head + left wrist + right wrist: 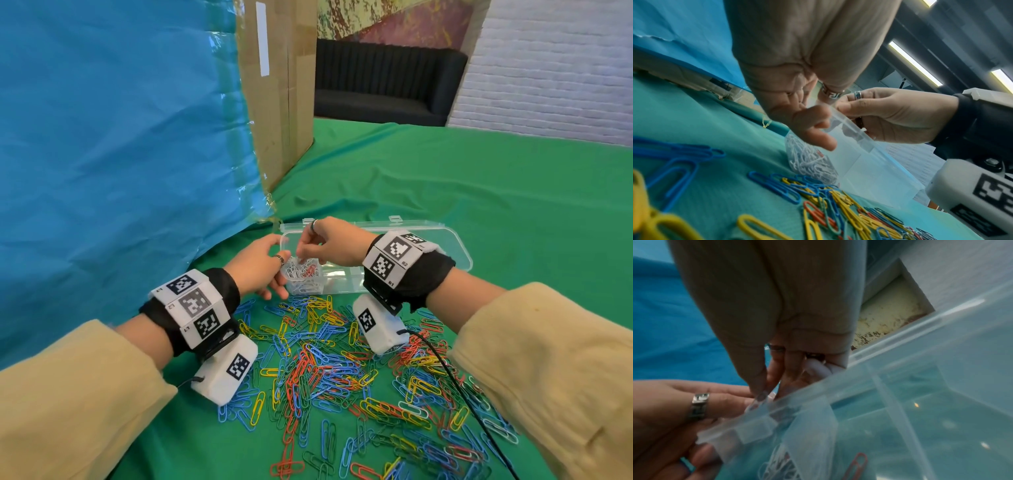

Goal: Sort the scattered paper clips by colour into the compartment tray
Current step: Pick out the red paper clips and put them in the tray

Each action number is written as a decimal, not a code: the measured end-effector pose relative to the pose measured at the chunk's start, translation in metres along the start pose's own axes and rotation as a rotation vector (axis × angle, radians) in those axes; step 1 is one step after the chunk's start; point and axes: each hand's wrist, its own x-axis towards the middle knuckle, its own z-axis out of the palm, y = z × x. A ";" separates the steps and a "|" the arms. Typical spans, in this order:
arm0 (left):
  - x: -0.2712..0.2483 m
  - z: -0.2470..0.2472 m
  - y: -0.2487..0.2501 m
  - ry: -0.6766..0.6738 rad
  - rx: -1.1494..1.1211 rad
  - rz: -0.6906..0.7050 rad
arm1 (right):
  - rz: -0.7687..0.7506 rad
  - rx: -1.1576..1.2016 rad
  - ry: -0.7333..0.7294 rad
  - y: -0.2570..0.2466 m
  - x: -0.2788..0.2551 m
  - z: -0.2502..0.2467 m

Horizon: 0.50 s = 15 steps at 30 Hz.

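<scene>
Blue sheet (113, 144) and cardboard box (277, 89) stand at the far left of the green-covered bench (462, 192). Clear compartment tray (404, 270), lid open, lies beyond the scattered paper clips (342, 373). Left hand (260, 263) grips the tray's left end, fingers curled round it. Right hand (329, 245), fingertips pressed together, reaches into the end compartment of white clips (303, 274); whether it pinches one cannot be told.

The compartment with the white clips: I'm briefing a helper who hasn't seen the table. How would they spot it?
Find the clear plastic tray on the green cloth, beyond the loose clip pile. Go to its left end, between both hands. That compartment alone is heaped with white clips, a few red among them.
</scene>
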 end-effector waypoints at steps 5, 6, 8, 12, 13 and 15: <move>0.001 0.002 0.000 0.005 -0.011 0.000 | -0.062 -0.425 0.038 -0.005 0.001 0.002; 0.001 0.002 0.000 0.007 -0.011 0.002 | -0.061 -0.501 0.030 -0.007 0.001 0.002; 0.001 0.002 -0.001 0.012 -0.009 0.004 | -0.062 -0.645 -0.005 -0.015 0.002 0.002; 0.000 0.002 -0.001 0.011 -0.009 0.013 | -0.132 -0.832 -0.042 -0.023 0.006 0.009; 0.000 0.002 0.000 0.010 -0.010 0.011 | -0.140 -0.843 -0.040 -0.024 0.007 0.010; 0.001 0.002 0.000 0.008 -0.015 0.008 | -0.134 -0.841 -0.046 -0.023 0.007 0.010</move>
